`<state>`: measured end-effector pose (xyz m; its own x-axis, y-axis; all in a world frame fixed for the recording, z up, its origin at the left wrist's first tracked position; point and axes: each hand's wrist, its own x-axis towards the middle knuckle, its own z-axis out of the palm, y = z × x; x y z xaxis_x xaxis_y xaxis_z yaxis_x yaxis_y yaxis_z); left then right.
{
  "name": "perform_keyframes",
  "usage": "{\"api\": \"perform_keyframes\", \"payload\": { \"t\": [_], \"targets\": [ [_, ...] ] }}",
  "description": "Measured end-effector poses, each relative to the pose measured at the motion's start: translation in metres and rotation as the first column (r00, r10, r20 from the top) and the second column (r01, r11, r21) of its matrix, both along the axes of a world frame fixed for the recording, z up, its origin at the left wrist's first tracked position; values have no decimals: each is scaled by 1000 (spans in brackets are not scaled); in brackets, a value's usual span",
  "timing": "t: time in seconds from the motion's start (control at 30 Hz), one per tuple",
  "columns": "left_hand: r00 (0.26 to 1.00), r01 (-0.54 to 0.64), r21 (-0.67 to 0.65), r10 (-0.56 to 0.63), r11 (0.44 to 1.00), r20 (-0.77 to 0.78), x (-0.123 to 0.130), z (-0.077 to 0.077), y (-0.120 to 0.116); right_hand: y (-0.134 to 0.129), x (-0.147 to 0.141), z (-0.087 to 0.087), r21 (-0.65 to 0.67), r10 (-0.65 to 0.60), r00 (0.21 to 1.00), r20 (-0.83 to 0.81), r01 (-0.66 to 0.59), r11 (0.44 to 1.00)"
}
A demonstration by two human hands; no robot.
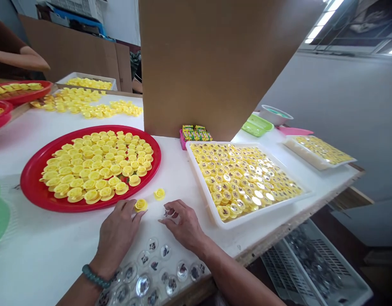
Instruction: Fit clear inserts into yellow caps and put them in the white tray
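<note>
Illegibly printed packs [196, 134], yellow piece [141, 205] between fingers [128, 205]

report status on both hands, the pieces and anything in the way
Left hand holding round yellow plastic piece. Right hand pinching clear printed disc. Second yellow piece loose on table just ahead, blocking neither hand.

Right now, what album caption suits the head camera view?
Left hand holds a yellow piece, right hand a clear printed disc, near a red tray and a white tray.
</note>
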<state>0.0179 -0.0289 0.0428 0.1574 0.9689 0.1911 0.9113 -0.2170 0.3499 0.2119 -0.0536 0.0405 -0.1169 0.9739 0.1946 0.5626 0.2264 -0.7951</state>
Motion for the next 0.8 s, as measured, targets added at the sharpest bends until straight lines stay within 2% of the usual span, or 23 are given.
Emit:
{"api": "perform_keyframes", "payload": {
  "t": [0.07, 0.17, 0.4, 0.53, 0.63, 0.8],
  "targets": [
    [999, 20, -20, -19, 1000, 38, 1, -4, 2, 1, 1, 0, -18, 8, 1000, -8, -9, 1000],
    [983, 64, -77, -50, 995, 177, 2, -9, 3, 1, 3, 3, -36, 37, 999, -37, -38, 999],
    [858, 287, -177, -170, 941, 485, 13, -11, 2, 7, 13, 3, -29, 77, 996, -55, -78, 997],
    [818, 315, -175, -173, 933, 548, 14, -13, 5, 17, 17, -3, -39, 104, 994, -39, -106, 994],
    [800, 328, -174, -175, 929, 574, 14, -16, 8, 22, 16, -5, -57, 177, 984, -19, -178, 982],
    [787, 378, -170, -220, 910, 576, 15, -17, 10, 20, 12, 0, -55, 222, 971, 92, -218, 974]
  ]
}}
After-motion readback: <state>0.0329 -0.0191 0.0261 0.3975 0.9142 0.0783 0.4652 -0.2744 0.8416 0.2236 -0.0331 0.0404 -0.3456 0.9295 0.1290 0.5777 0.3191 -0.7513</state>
